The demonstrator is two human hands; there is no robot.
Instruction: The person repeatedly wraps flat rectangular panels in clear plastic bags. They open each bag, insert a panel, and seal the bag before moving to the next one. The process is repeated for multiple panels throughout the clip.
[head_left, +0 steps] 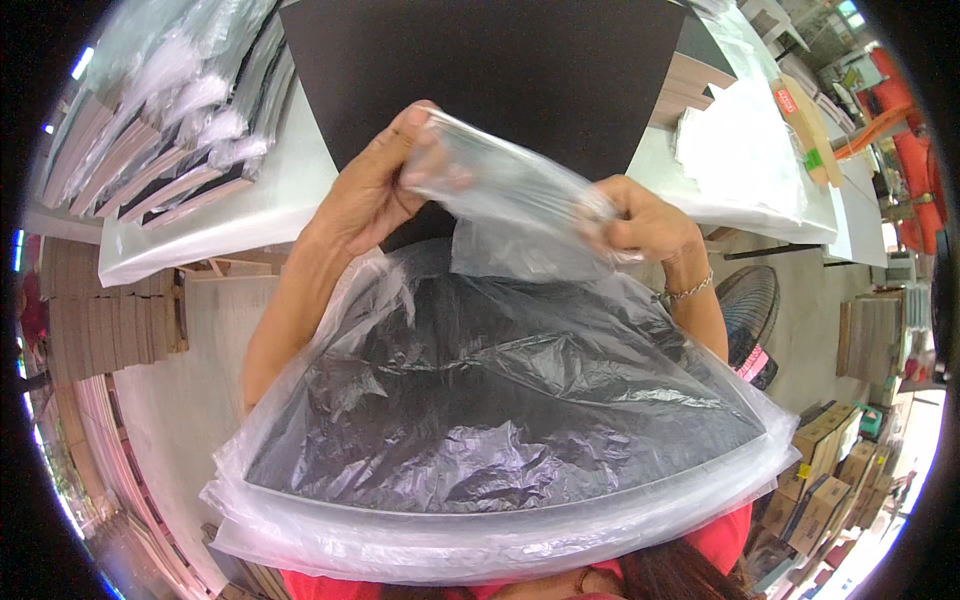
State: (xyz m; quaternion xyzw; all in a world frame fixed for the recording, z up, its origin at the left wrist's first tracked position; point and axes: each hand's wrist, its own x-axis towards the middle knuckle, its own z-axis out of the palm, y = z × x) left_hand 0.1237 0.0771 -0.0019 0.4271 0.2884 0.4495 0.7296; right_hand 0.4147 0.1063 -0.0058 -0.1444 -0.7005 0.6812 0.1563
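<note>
Between my hands, a clear plastic bag (520, 180) is stretched at one edge, partly smeared by motion. My left hand (385, 185) pinches its upper left corner between thumb and fingers. The right side is gripped in my right hand (640, 220), fingers curled round the film. Beneath and toward my body, crinkled clear film (500, 370) covers a dark panel, its straight near edge showing through. A bare black board (480, 70) lies beyond my hands on the table. Whether the two dark surfaces are one piece I cannot tell, because the film and hands hide the join.
Film-wrapped panels (170, 130) are stacked on the white-covered table (125, 250) at left. White sheets (740, 150) lie at right, beside a brown cardboard strip (808, 135). A fan (752, 305) stands below the right side. Cardboard boxes (825, 510) and stacked boards (110, 310) flank me.
</note>
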